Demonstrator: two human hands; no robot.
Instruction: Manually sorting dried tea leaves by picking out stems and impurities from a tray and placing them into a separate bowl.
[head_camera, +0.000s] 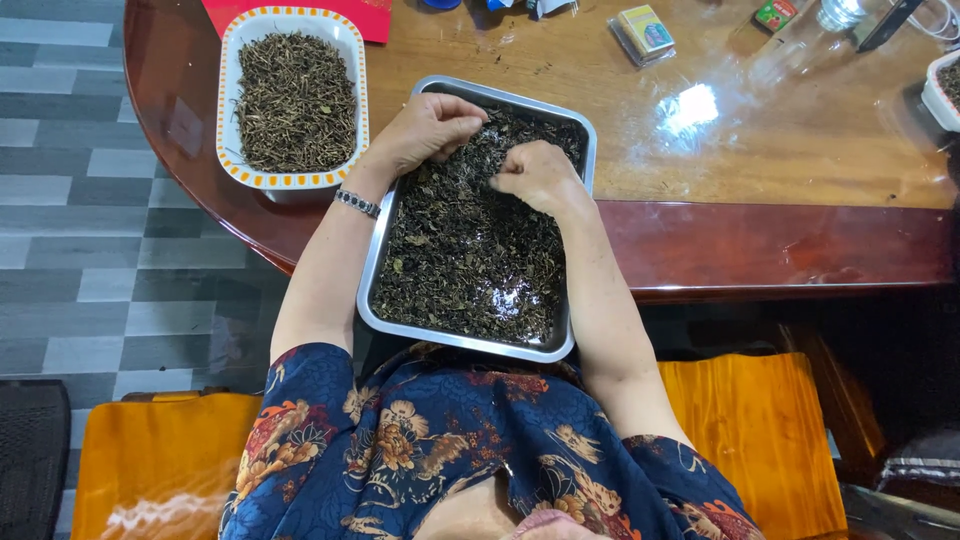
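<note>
Two hands work in one steel tray (385, 235) of dark dried leaves (470, 255). Nearest the camera is the floral blouse (450, 450) of the seated person, with an orange wooden seat (760, 430) showing on either side. The tray juts over the table (780, 150) edge toward the lap, its near end past the rim, which likely keeps the leaves within easy reach of both arms. A thin layer of leaves covers most of the tray floor, with bare metal glinting through in spots near the front. The left hand (425, 130), a bracelet (358, 204) on its wrist, rests at the tray's far left corner with fingers curled down and bunched into the leaves; the right hand (540, 175) sits beside it nearer the middle, fingers tucked under in a loose pinch. Whether either actually has leaves between its fingertips I cannot tell, since the knuckles hide them. Beyond, to the left, a white dish (228, 120) with an orange-dotted rim holds paler, twiggy bits. Farther back lie a small yellow box (646, 28) and other small items on the glossy wood.
</note>
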